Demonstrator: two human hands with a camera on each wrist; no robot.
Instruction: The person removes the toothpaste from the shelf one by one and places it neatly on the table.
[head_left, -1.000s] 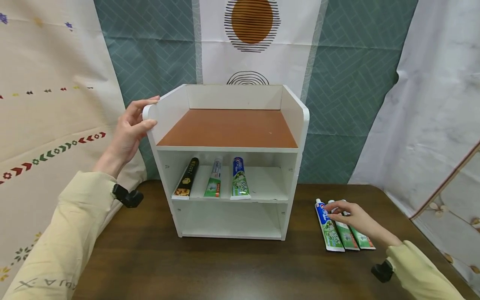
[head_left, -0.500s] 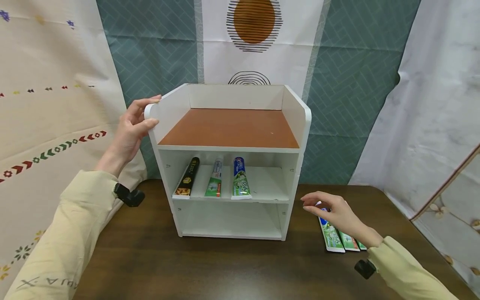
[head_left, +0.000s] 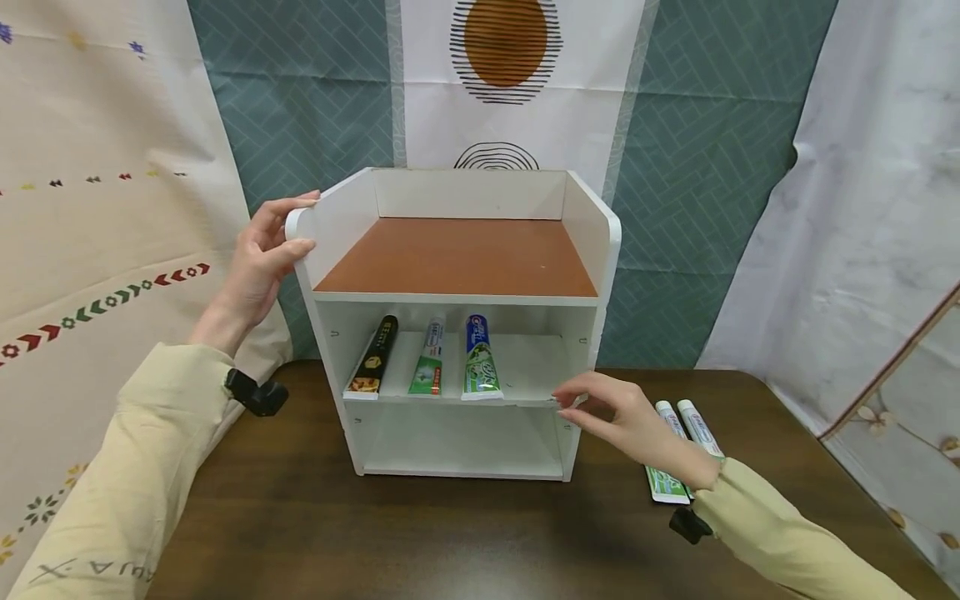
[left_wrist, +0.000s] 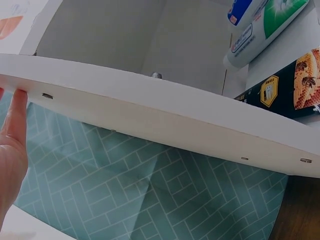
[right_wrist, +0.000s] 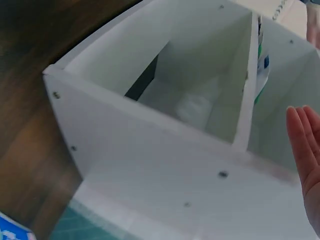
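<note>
In the head view my left hand (head_left: 258,258) grips the upper left side panel of a white shelf unit (head_left: 456,297), thumb near the front edge and fingers over the top. The left wrist view shows fingers (left_wrist: 17,117) against the panel's outer face. My right hand (head_left: 630,421) hovers in front of the unit's right side, fingers slightly bent, with nothing seen in it. On the middle shelf lie a black toothpaste tube (head_left: 375,358), a green-and-white toothpaste tube (head_left: 428,358) and a blue-and-green toothpaste tube (head_left: 480,358).
Right of the unit, more toothpaste tubes (head_left: 699,427) lie on the dark wooden table (head_left: 450,533), partly hidden by my right hand and forearm. A brown board (head_left: 461,258) tops the unit. Patterned cloth (head_left: 300,100) hangs behind.
My right hand has moved left from above the tubes on the table to the unit's right front. The left hand keeps its grip, and the tubes on the shelf have not moved.
</note>
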